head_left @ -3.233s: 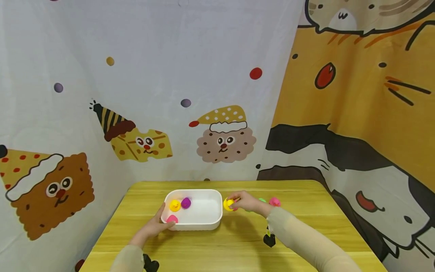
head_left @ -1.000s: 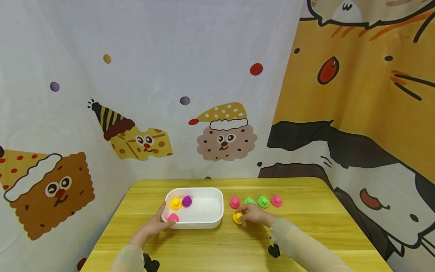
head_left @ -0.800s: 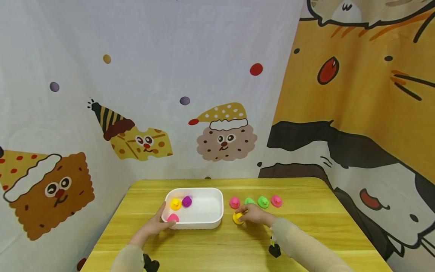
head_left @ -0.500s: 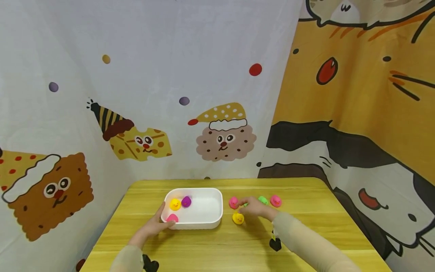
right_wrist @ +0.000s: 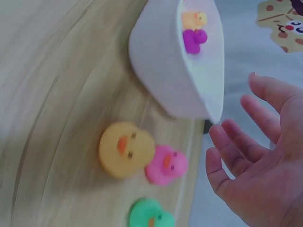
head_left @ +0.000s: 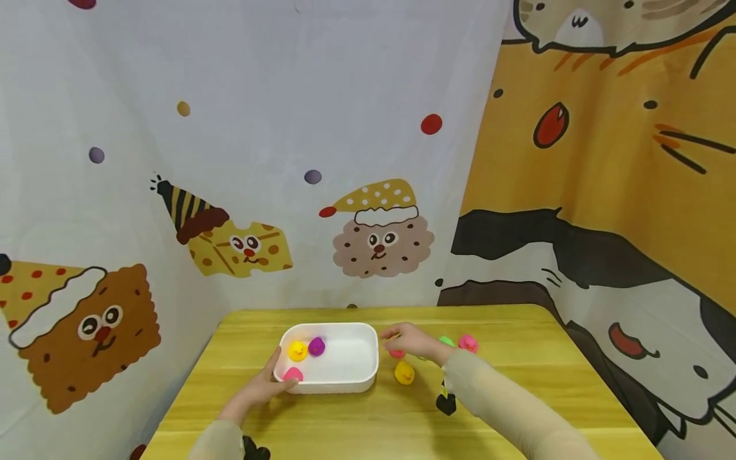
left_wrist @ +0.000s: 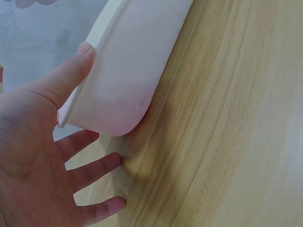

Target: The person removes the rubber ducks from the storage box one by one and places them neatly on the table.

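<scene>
My left hand [head_left: 259,386] holds a corner of the white plastic tub [head_left: 330,388], thumb on the near side at the rim; in the left wrist view its other fingers are spread beside the tub wall [left_wrist: 130,61]. Inside the tub sit a yellow rubber duck [head_left: 297,351], a purple one [head_left: 316,347] and a pink one [head_left: 293,374]. My right hand [head_left: 416,344] hovers right of the tub, holding nothing, its fingers loosely bent. Below it stands another yellow duck [right_wrist: 125,149], in front of a pink duck [right_wrist: 165,164] and a green duck [right_wrist: 149,215].
Further right on the wooden table [head_left: 356,428], partly behind my right hand, are a green duck [head_left: 447,342] and a pink duck [head_left: 468,344]. A cloth with printed cartoon figures [head_left: 379,246] hangs behind the table.
My right hand has set the yellow duck on the table in front of the row, let go, and moved up and left towards the tub. My left hand stays at the tub.
</scene>
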Available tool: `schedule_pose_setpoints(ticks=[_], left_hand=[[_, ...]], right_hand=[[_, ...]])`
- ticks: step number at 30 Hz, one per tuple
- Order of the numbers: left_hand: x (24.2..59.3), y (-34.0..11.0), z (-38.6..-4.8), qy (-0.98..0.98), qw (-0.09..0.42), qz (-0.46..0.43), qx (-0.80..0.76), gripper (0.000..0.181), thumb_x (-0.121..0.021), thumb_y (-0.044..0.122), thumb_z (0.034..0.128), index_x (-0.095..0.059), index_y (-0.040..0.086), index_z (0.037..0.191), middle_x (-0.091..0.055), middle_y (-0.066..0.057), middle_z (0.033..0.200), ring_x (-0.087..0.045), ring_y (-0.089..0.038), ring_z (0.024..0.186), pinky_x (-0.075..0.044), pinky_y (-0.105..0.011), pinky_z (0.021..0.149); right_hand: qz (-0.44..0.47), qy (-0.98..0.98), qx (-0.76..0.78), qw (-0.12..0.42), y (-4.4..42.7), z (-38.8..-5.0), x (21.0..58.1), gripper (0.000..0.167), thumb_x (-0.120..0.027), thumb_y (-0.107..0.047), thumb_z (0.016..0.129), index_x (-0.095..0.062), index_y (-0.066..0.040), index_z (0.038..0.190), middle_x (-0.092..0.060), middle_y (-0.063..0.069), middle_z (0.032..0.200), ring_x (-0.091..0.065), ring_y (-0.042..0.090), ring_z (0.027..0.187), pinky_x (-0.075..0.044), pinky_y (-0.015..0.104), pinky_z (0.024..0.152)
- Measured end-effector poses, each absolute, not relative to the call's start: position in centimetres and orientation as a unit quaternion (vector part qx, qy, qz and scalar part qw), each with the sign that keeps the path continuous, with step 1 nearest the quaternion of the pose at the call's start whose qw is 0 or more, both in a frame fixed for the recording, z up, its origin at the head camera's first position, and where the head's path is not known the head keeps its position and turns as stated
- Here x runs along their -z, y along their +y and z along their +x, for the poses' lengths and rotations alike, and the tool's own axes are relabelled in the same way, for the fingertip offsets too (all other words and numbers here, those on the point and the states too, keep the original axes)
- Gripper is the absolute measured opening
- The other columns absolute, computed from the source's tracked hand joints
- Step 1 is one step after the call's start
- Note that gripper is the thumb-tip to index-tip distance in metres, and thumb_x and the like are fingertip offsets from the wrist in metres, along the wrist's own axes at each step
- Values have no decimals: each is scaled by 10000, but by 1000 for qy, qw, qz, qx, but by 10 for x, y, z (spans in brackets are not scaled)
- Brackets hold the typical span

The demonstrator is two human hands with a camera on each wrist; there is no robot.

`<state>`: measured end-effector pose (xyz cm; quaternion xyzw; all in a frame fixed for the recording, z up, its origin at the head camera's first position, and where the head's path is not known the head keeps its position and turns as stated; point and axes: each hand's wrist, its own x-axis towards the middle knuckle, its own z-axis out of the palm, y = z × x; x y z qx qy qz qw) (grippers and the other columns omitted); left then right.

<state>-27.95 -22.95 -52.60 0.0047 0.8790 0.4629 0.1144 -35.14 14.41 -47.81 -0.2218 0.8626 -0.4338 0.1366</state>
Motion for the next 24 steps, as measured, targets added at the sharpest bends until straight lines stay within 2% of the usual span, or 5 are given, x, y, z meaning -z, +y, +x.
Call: schedule_pose_setpoints(ticks=[5,9,12,17,24], left_hand=[[528,-230,-279,881,104,11,-461,1014,-718,369,877,-30,44,1548,-148,-375,1504,-201,-585,1336,-163,-698,1056],[527,-230,-278,880,106,15,-463,1024,-709,397,877,-16,48,1546,-148,-386,1497,-208,-596,1326,-175,-711,1043],[526,-231,-279,876,104,14,-470,1015,-715,373,878,-25,45,1547,-151,-384,1497,-209,-589,1331,-170,-702,1052],[526,-230,-278,875,100,8,-473,1004,-741,320,865,-62,36,1547,-186,-384,1492,-234,-575,1331,-181,-687,1060],[526,-229,-279,875,90,5,-475,1007,-755,309,852,-79,39,1548,-219,-377,1487,-273,-566,1321,-198,-678,1061]], right_hand=[[-227,860,436,137,119,-357,481,354,-690,-222,899,-665,-38,1200,-654,131,1166,-595,245,1054,-485,455,922],[-219,856,448,136,100,-362,487,322,-686,-249,910,-676,-76,1183,-650,123,1156,-590,228,1033,-495,437,898],[-208,849,465,138,85,-367,487,316,-688,-282,910,-677,-103,1170,-645,60,1126,-588,208,1001,-512,428,856],[-212,847,473,117,62,-374,488,314,-709,-280,894,-695,-76,1132,-659,54,1090,-597,219,997,-521,401,837],[-201,851,475,96,39,-386,495,365,-724,-286,876,-684,-50,1151,-616,134,1189,-570,281,1070,-512,416,866]])
